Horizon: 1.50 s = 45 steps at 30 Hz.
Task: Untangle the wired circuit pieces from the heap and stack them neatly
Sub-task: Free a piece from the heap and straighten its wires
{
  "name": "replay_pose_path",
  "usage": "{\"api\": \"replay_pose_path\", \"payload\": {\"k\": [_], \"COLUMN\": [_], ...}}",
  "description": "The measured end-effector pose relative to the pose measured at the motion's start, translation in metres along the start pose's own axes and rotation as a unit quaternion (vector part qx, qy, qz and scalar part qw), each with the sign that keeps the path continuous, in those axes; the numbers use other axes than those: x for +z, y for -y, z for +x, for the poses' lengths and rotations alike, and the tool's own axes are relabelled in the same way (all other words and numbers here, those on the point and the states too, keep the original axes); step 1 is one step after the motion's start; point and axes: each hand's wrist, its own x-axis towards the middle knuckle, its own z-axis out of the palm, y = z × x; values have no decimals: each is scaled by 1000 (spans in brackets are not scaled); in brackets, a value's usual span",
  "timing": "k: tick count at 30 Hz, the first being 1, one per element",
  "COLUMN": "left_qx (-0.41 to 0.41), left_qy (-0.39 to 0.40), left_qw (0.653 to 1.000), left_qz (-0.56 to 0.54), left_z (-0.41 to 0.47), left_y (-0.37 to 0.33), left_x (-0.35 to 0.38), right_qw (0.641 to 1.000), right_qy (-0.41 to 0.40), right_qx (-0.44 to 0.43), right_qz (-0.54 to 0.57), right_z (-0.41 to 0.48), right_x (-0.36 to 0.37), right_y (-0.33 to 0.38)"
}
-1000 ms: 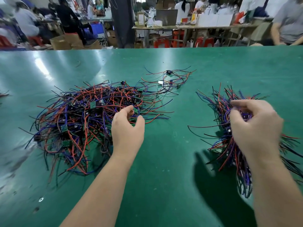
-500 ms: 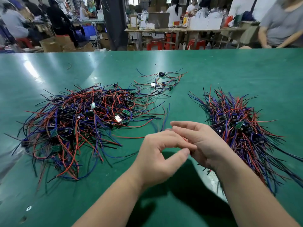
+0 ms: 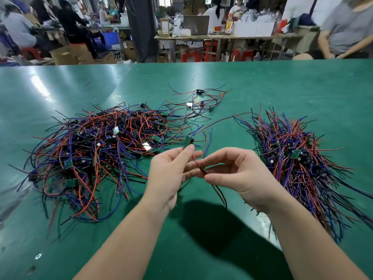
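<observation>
A tangled heap (image 3: 96,156) of small green circuit boards with red, blue and black wires lies on the left of the green table. On the right lies a more orderly stack (image 3: 296,158) of the same pieces, wires running toward me. Between them, my left hand (image 3: 169,174) pinches one small green circuit piece (image 3: 188,141) at its fingertips, lifted above the table. My right hand (image 3: 240,176) pinches that piece's red and black wires (image 3: 218,191), which hang down below it. A long red wire trails from the piece toward the stack.
A small loose cluster (image 3: 201,101) of a few wired pieces lies farther back at the centre. The green table (image 3: 282,81) stretches to a far edge; beyond it are workbenches, red stools, boxes and seated people. Another person sits at the far right.
My left hand has left the heap with one piece, and my right hand has come off the stack. Both met at the centre and now hold the piece and its wires.
</observation>
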Motion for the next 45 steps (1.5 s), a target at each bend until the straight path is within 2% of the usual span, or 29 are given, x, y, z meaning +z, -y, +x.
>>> {"api": "replay_pose_path", "payload": {"k": [4, 9, 12, 17, 21, 25, 30, 32, 38, 45], "left_qx": [-3, 16, 27, -37, -107, -148, -133, -115, -62, -77], "left_qy": [-2, 34, 46, 84, 159, 198, 150, 143, 146, 203], "left_qw": [999, 996, 995, 996, 975, 958, 975, 979, 975, 957], "left_qz": [-33, -75, -81, -1, 116, 143, 98, 87, 153, 194], "left_z": [-1, -2, -1, -4, -8, -9, -6, -6, -9, -15], "left_y": [-1, 2, 1, -4, 0, 2, 4, 4, 8, 11], "left_x": [0, 2, 1, 0, 2, 1, 2, 1, 1, 5], "right_qw": [998, 999, 1000, 992, 992, 990, 980, 980, 974, 944], "right_qy": [19, 44, 12, -114, -120, -128, -191, -192, -208, -313], "right_qx": [13, 21, 27, 12, -32, -55, -43, -35, 2, 2], "right_qz": [-62, -18, -11, -51, -17, -9, -35, -48, -90, 108], "right_z": [1, -2, 2, 8, 8, 7, 10, 10, 11, 10], "right_x": [0, -4, -3, -4, -4, -3, -6, -7, -8, -39], "right_y": [-2, 2, -2, -7, -3, -2, -4, -5, -7, 13]}}
